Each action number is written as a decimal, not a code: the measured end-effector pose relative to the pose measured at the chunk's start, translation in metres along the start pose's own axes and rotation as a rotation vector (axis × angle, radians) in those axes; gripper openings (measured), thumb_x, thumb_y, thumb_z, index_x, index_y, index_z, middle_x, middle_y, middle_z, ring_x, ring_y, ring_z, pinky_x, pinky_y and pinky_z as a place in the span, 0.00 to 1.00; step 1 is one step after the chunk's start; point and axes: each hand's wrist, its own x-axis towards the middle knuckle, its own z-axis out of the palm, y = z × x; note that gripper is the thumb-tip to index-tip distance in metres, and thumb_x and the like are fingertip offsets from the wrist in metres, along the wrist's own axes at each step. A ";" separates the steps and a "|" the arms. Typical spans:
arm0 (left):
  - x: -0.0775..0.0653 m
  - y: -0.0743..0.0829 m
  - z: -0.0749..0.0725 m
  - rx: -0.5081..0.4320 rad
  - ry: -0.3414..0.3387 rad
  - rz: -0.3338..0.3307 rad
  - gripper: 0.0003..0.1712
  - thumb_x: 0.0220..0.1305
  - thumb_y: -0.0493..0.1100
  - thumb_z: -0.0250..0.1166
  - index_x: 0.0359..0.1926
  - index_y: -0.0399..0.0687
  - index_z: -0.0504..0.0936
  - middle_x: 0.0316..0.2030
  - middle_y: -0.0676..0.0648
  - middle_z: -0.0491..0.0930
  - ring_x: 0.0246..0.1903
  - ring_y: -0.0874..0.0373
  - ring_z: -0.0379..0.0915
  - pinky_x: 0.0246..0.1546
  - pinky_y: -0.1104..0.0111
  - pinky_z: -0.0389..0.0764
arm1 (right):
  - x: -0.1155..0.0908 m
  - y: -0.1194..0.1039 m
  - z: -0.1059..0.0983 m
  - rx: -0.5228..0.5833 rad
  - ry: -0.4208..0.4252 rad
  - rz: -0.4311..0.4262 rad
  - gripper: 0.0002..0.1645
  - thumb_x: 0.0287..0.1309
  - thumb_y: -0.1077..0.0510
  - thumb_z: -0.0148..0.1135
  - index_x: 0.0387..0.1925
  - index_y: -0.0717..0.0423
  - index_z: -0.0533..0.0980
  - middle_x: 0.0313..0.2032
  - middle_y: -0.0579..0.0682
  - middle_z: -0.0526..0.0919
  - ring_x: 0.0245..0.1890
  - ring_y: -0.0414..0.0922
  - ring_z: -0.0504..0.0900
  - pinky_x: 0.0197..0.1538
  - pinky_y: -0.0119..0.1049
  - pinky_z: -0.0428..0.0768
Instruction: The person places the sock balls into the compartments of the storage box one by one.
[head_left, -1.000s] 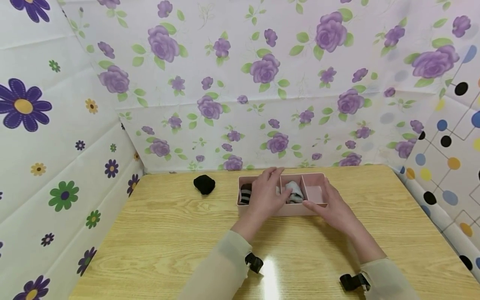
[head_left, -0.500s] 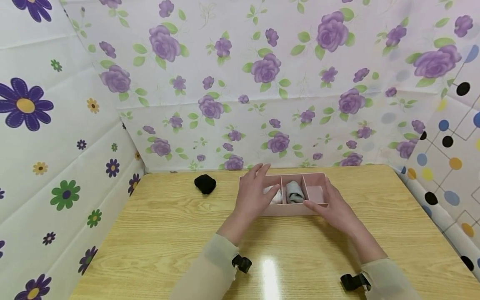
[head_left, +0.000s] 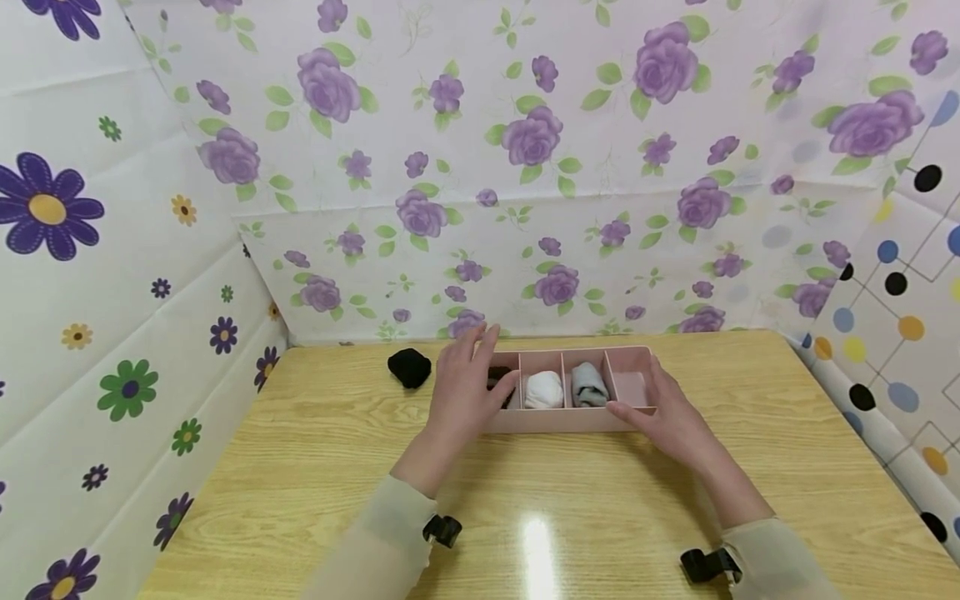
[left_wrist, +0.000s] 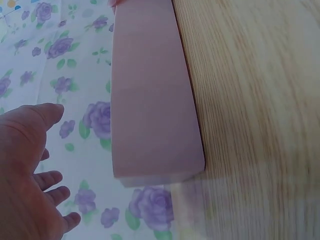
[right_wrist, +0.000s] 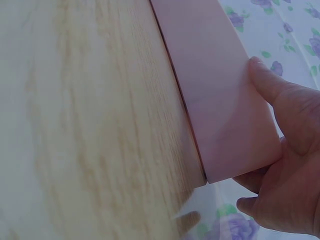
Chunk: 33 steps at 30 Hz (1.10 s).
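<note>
A pink divided box [head_left: 570, 421] stands on the table. Its compartments hold a dark rolled sock [head_left: 498, 379] at the left, partly hidden by my left hand, then a white rolled sock [head_left: 543, 390] and a grey rolled sock [head_left: 589, 385]. The rightmost compartment shows its bare pink floor. My right hand [head_left: 671, 417] grips the box's right end, thumb at the front rim and fingers round the end wall. Over the left end is my left hand [head_left: 465, 387], fingers spread and holding nothing; in the left wrist view its thumb is apart from the box.
A black bundled sock [head_left: 409, 368] lies on the wooden table [head_left: 337, 467], left of the box. Behind the table's back edge hangs a flowered cloth [head_left: 420, 258]. Patterned cloths also close off the left and right sides.
My left hand has moved left from above the box's middle to its left end, uncovering the white and grey socks. The right hand has stayed at the right end.
</note>
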 end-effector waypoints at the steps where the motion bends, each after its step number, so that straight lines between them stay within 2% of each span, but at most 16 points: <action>1: -0.001 -0.003 -0.002 0.003 0.008 0.004 0.44 0.77 0.54 0.74 0.83 0.42 0.68 0.79 0.35 0.67 0.75 0.33 0.66 0.77 0.35 0.61 | 0.000 0.000 0.000 0.002 -0.001 0.001 0.77 0.72 0.26 0.67 0.88 0.55 0.25 0.86 0.74 0.39 0.81 0.78 0.50 0.74 0.79 0.59; 4: -0.003 -0.011 -0.008 0.016 0.024 -0.001 0.43 0.77 0.53 0.74 0.83 0.43 0.68 0.79 0.36 0.67 0.74 0.33 0.67 0.76 0.34 0.62 | 0.000 0.000 0.000 -0.003 -0.003 0.001 0.77 0.72 0.26 0.67 0.88 0.54 0.24 0.86 0.74 0.38 0.81 0.78 0.51 0.74 0.79 0.59; 8: -0.005 -0.022 -0.017 0.026 0.022 -0.049 0.43 0.77 0.52 0.74 0.83 0.45 0.67 0.80 0.37 0.66 0.77 0.34 0.64 0.77 0.34 0.61 | 0.000 0.001 0.000 -0.005 -0.005 0.000 0.77 0.72 0.26 0.67 0.88 0.53 0.24 0.86 0.74 0.38 0.81 0.78 0.51 0.74 0.79 0.60; 18: -0.007 -0.057 -0.028 0.037 -0.043 -0.178 0.46 0.80 0.54 0.71 0.86 0.44 0.62 0.82 0.35 0.61 0.81 0.34 0.56 0.81 0.36 0.54 | 0.000 0.001 0.001 -0.003 0.000 -0.003 0.77 0.71 0.26 0.68 0.88 0.53 0.24 0.86 0.74 0.39 0.81 0.78 0.51 0.74 0.79 0.59; 27: -0.011 -0.085 -0.028 0.043 -0.046 -0.255 0.47 0.80 0.55 0.71 0.87 0.42 0.61 0.82 0.33 0.59 0.80 0.32 0.57 0.79 0.33 0.54 | 0.001 0.003 0.001 -0.006 0.004 -0.013 0.77 0.72 0.27 0.68 0.88 0.53 0.24 0.85 0.75 0.39 0.81 0.78 0.50 0.74 0.79 0.59; 33: -0.014 -0.100 -0.025 0.045 -0.074 -0.316 0.49 0.80 0.57 0.70 0.88 0.43 0.57 0.84 0.32 0.54 0.81 0.31 0.53 0.80 0.34 0.52 | 0.001 0.003 0.001 -0.004 0.007 -0.016 0.77 0.72 0.27 0.68 0.88 0.53 0.24 0.86 0.74 0.39 0.81 0.78 0.50 0.74 0.79 0.59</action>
